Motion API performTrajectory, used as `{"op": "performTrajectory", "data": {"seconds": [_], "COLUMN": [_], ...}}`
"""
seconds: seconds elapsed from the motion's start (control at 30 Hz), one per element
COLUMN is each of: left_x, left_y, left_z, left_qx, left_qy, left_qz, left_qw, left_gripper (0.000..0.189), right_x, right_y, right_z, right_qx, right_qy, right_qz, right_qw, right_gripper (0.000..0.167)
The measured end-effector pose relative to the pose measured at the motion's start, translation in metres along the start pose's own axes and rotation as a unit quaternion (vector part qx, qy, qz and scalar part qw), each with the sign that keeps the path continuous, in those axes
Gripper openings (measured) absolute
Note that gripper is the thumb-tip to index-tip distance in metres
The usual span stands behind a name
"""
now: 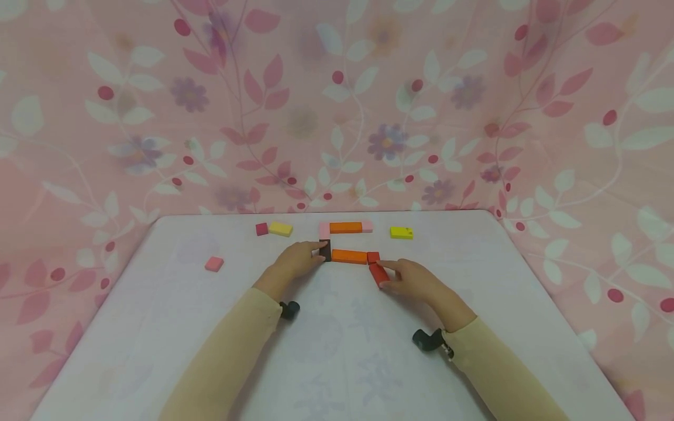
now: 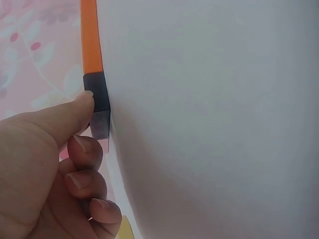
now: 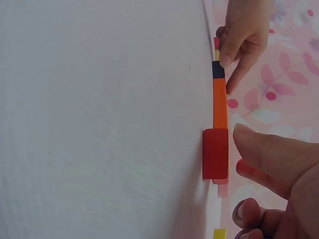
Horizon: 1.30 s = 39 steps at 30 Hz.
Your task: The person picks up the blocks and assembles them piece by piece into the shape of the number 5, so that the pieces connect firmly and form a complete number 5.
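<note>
My left hand [image 1: 300,259] is at the black block [image 1: 325,250], thumb and index finger on it, other fingers curled in the left wrist view. The black block touches the left end of an orange block [image 1: 349,256]. At that block's right end sits a small red block [image 1: 373,257], and a longer red block [image 1: 378,275] slants down from it. My right hand [image 1: 413,279] is beside the longer red block, thumb and index finger near its ends. A gap shows between those fingertips and the red block [image 3: 215,154] in the right wrist view.
Behind, another orange block [image 1: 346,227] lies between two pale pink blocks, the left one [image 1: 324,230] meeting the black block. Around lie a crimson block [image 1: 261,229], a pale yellow block [image 1: 281,228], a bright yellow block [image 1: 401,233] and a salmon block [image 1: 214,264]. A floral curtain hangs behind the table.
</note>
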State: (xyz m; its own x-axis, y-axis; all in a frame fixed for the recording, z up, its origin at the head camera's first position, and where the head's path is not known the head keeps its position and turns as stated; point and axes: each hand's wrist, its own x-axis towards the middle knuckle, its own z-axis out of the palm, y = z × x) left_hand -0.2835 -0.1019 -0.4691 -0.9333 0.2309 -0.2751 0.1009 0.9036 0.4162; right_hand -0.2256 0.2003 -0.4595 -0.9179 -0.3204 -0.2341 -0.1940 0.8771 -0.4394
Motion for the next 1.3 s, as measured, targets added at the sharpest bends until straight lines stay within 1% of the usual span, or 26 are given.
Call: {"op": "performTrajectory", "data": {"seconds": [0.23, 0.43, 0.6, 0.73, 0.83, 0.93, 1.07, 1.2, 1.3], "left_x": [0.0, -0.005, -0.012, -0.014, -0.015, -0.015, -0.016, -0.013, -0.009], "left_y": [-0.002, -0.003, -0.01, -0.02, -0.03, -0.038, -0.045, -0.05, -0.056], "left_z": [0.002, 0.001, -0.004, -0.01, -0.016, -0.024, -0.036, -0.045, -0.048], "left_qx": [-0.01, -0.014, -0.026, -0.021, -0.006, 0.009, 0.019, 0.023, 0.027], "left_qy": [0.007, 0.009, 0.034, 0.06, 0.08, 0.107, 0.14, 0.15, 0.154], "left_qz": [0.011, 0.027, 0.048, 0.054, 0.048, 0.046, 0.042, 0.025, 0.013], "left_qw": [0.9999, 0.9995, 0.9979, 0.9965, 0.9956, 0.9932, 0.9891, 0.9881, 0.9876], "left_gripper": [0.053, 0.056, 0.053, 0.05, 0.048, 0.047, 0.044, 0.046, 0.047], "right_x": [-0.004, -0.006, -0.009, -0.008, -0.005, 0.0, 0.008, 0.018, 0.027], "right_y": [0.0, 0.001, 0.004, 0.008, 0.01, 0.012, 0.016, 0.02, 0.025], "right_z": [-0.008, -0.019, -0.03, -0.04, -0.048, -0.055, -0.063, -0.068, -0.069], "right_qx": [0.009, 0.021, 0.012, 0.004, -0.003, -0.004, 0.002, 0.009, 0.014], "right_qy": [0.0, 0.004, 0.019, 0.047, 0.077, 0.11, 0.149, 0.169, 0.172], "right_qz": [-0.005, -0.001, -0.012, -0.04, -0.059, -0.062, -0.064, -0.069, -0.06], "right_qw": [0.9999, 0.9998, 0.9997, 0.9981, 0.9953, 0.992, 0.9868, 0.9831, 0.9831], "right_gripper": [0.057, 0.055, 0.05, 0.044, 0.039, 0.033, 0.026, 0.023, 0.026]}}
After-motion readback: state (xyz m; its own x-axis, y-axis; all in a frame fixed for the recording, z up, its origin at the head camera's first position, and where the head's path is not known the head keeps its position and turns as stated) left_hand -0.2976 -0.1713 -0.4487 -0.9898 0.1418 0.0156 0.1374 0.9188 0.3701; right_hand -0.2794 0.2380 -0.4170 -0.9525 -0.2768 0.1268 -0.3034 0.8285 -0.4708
